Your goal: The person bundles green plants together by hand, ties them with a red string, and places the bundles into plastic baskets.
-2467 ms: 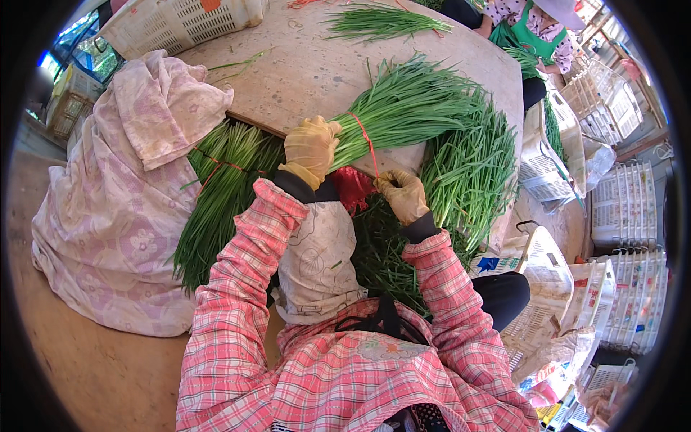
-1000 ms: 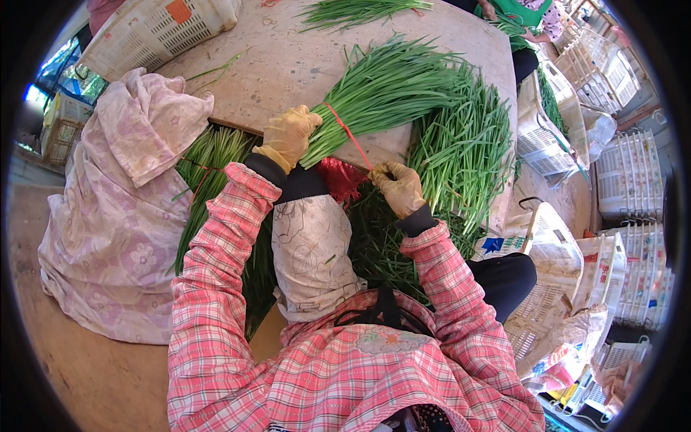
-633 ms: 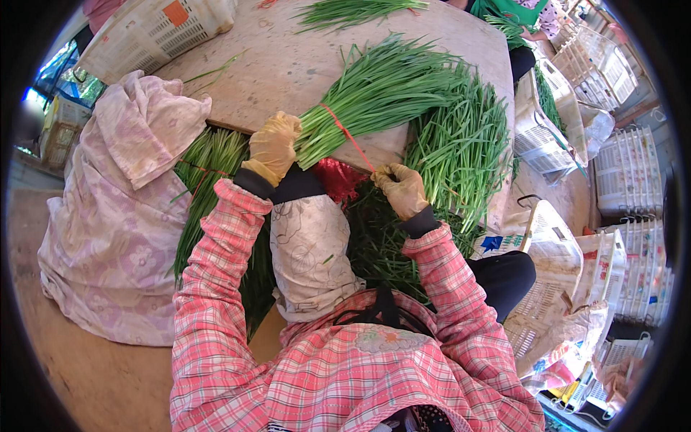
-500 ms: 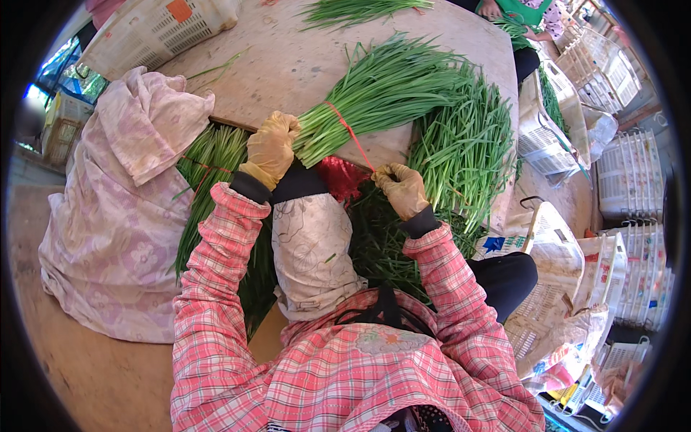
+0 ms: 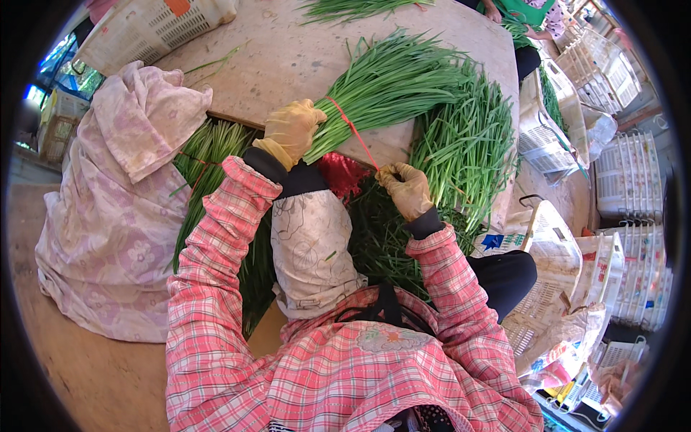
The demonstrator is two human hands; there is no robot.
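Right hand pinches red band at six o'clock of green bundle; overpulling could snap it. Left hand: grip unclear.

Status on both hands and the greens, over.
Left hand on green bundle, stem end. Right hand pinching red tie, straight across bundle. Loose greens close to bundle's right; none over tie.

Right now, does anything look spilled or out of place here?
A few stray green blades lie on the wooden board, apart from the banded bunch; a leaf scrap sits on the pale leg cover.
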